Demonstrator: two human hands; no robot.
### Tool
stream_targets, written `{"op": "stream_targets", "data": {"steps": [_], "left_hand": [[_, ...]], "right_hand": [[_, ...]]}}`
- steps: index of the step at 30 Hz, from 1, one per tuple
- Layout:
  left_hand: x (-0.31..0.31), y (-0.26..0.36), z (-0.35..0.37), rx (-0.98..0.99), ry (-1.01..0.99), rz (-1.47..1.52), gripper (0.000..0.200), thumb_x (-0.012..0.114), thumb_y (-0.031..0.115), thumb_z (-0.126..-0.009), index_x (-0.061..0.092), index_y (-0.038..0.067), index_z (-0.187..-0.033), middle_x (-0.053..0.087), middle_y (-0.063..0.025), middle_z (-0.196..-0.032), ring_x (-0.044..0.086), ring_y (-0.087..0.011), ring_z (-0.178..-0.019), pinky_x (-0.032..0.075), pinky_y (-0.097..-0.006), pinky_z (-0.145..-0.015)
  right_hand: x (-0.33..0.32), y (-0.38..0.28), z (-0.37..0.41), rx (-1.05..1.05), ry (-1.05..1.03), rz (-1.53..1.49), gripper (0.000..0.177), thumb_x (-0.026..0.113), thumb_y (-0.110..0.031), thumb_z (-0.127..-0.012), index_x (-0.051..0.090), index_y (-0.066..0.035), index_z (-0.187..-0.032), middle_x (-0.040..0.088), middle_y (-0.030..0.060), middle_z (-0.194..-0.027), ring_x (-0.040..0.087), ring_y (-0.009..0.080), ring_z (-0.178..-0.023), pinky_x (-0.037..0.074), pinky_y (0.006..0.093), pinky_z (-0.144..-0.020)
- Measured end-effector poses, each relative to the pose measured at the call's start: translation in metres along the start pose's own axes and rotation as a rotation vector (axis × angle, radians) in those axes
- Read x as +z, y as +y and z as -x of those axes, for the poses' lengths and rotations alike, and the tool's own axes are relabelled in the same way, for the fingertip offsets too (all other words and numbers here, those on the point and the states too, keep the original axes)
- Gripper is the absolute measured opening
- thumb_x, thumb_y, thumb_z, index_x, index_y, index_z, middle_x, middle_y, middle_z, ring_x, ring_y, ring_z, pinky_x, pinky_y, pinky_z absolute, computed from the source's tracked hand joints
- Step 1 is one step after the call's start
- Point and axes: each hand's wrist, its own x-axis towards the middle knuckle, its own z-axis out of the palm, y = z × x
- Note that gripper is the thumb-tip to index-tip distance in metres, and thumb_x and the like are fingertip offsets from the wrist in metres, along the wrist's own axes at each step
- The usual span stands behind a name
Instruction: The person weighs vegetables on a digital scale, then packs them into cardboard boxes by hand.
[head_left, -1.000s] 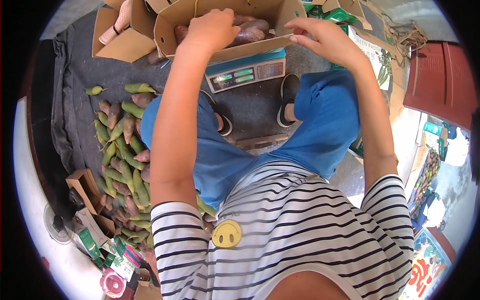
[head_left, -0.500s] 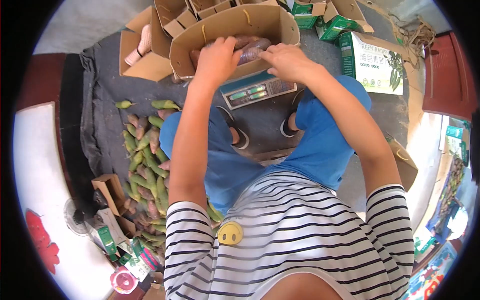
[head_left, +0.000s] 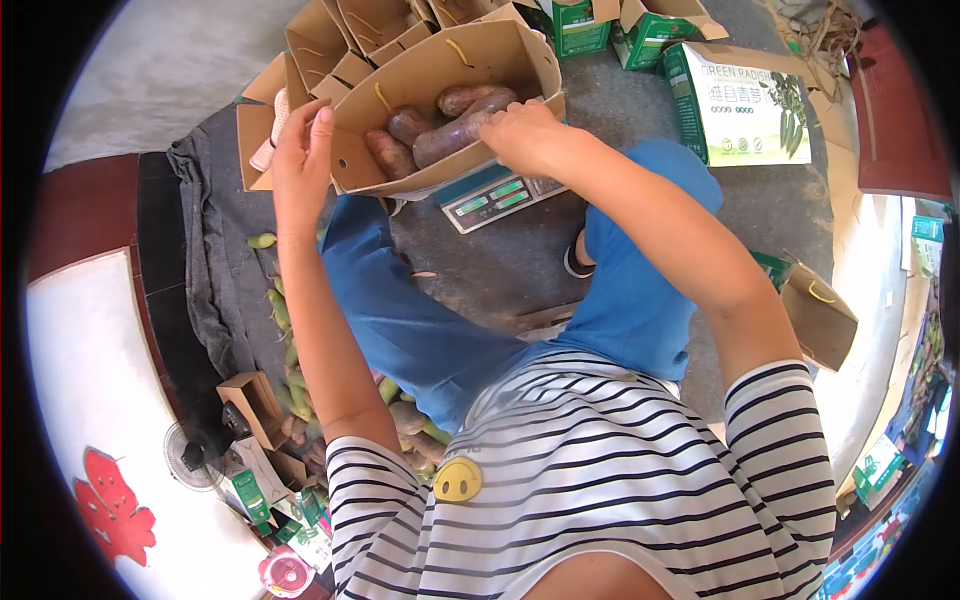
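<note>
An open cardboard carton [head_left: 400, 188] with yellow cord handles rests on a digital scale [head_left: 499, 203]. Inside lie several reddish-brown root vegetables, their skins shiny as if wrapped in film; one long root [head_left: 447, 143] lies along the near wall. My right hand [head_left: 528, 138] reaches over the near rim, fingers curled on that root's right end, which they partly hide. At the carton's left end, my left hand [head_left: 303, 150] is raised by the corner, fingers stretched out and holding nothing.
More open cartons [head_left: 375, 25] stand behind, one at left with a pinkish netted item. A printed green radish box [head_left: 745, 105] stands at right, an open carton [head_left: 815, 315] near my right elbow. Green radishes [head_left: 280, 305] lie on the floor at left, near a small fan [head_left: 192, 455].
My left hand has left the roots and moved left to the carton's end. My right hand stays by the near rim. The carton sits more slanted, its left end nearer me.
</note>
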Motion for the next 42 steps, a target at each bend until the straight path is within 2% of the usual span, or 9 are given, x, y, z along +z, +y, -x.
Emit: {"op": "stream_targets", "data": {"steps": [8,14,19,21,24,28,32,37,42], "left_hand": [[0.06,-0.085,0.001,0.009,0.001,0.085,0.028,0.057,0.024,-0.093,0.061,0.0,-0.105,0.063,-0.0137,-0.098,0.063,-0.0231,-0.088,0.049,-0.033,-0.078],[0.077,-0.099,-0.002,0.062,-0.027,-0.247,0.032,0.059,0.028,-0.089,0.06,0.002,-0.108,0.061,-0.0177,-0.104,0.06,-0.0353,-0.089,0.048,-0.041,-0.078],[0.087,-0.094,-0.004,0.069,-0.095,-0.313,0.037,0.061,0.031,-0.087,0.059,0.003,-0.112,0.06,-0.0177,-0.106,0.061,-0.0335,-0.089,0.049,-0.0409,-0.078],[0.091,-0.093,-0.004,0.114,-0.109,-0.336,0.039,0.063,0.03,-0.086,0.058,0.002,-0.113,0.06,-0.0179,-0.104,0.062,-0.0294,-0.079,0.049,-0.0379,-0.075],[0.09,-0.085,-0.005,0.072,-0.155,-0.375,0.041,0.061,0.033,-0.086,0.057,0.004,-0.115,0.06,-0.0176,-0.109,0.06,-0.0351,-0.097,0.049,-0.044,-0.08],[0.084,-0.079,-0.011,0.077,-0.138,-0.385,0.042,0.061,0.035,-0.086,0.057,0.004,-0.115,0.06,-0.0185,-0.108,0.06,-0.0356,-0.097,0.049,-0.0447,-0.08],[0.087,-0.074,-0.017,0.111,-0.116,-0.4,0.043,0.059,0.037,-0.087,0.057,0.004,-0.115,0.06,-0.0189,-0.107,0.06,-0.0361,-0.096,0.049,-0.0449,-0.08],[0.094,-0.075,-0.014,0.121,-0.127,-0.41,0.044,0.058,0.038,-0.088,0.057,0.003,-0.115,0.06,-0.0189,-0.106,0.06,-0.0365,-0.095,0.049,-0.0451,-0.08],[0.095,-0.076,-0.012,0.076,-0.18,-0.403,0.045,0.056,0.039,-0.089,0.057,0.003,-0.116,0.059,-0.019,-0.109,0.06,-0.0362,-0.098,0.048,-0.0447,-0.083]], "right_hand": [[-0.002,0.002,0.007,-0.008,0.028,-0.02,0.039,0.066,-0.02,-0.081,0.055,-0.005,-0.115,0.06,0.0114,-0.106,0.057,0.0308,-0.101,0.046,0.04,-0.088],[-0.021,0.016,0.022,0.026,0.15,-0.034,0.035,0.061,-0.016,-0.083,0.056,-0.006,-0.117,0.059,0.0129,-0.108,0.057,0.0312,-0.103,0.047,0.0406,-0.087],[-0.058,0.055,0.074,0.036,0.543,-0.166,0.033,0.057,-0.023,-0.09,0.058,-0.008,-0.119,0.062,0.0121,-0.114,0.06,0.0295,-0.102,0.046,0.0354,-0.089],[-0.071,0.07,0.109,0.235,0.557,-0.32,0.034,0.059,-0.023,-0.091,0.058,-0.011,-0.122,0.063,0.0111,-0.113,0.06,0.0215,-0.104,0.044,0.0295,-0.09],[-0.043,0.12,0.176,0.569,0.482,-0.291,0.038,0.058,-0.022,-0.091,0.055,-0.008,-0.126,0.061,0.0138,-0.117,0.057,0.0209,-0.109,0.043,0.0302,-0.091],[0.05,0.195,0.32,0.859,0.168,0.013,0.042,0.059,-0.028,-0.089,0.054,-0.004,-0.124,0.058,0.0196,-0.119,0.056,0.0312,-0.11,0.043,0.0372,-0.093],[0.081,0.161,0.395,1.237,0.023,0.04,0.045,0.052,-0.037,-0.09,0.055,-0.004,-0.121,0.058,0.0244,-0.115,0.056,0.0358,-0.108,0.043,0.041,-0.091],[0.118,0.131,0.429,1.362,-0.069,-0.279,0.054,0.045,-0.049,-0.092,0.06,-0.001,-0.11,0.063,0.0242,-0.102,0.061,0.0372,-0.099,0.045,0.0416,-0.087],[0.12,0.104,0.407,1.403,0.162,-0.424,0.065,0.053,-0.06,-0.084,0.059,0.002,-0.103,0.065,0.019,-0.094,0.063,0.0312,-0.091,0.046,0.0377,-0.083]]}}
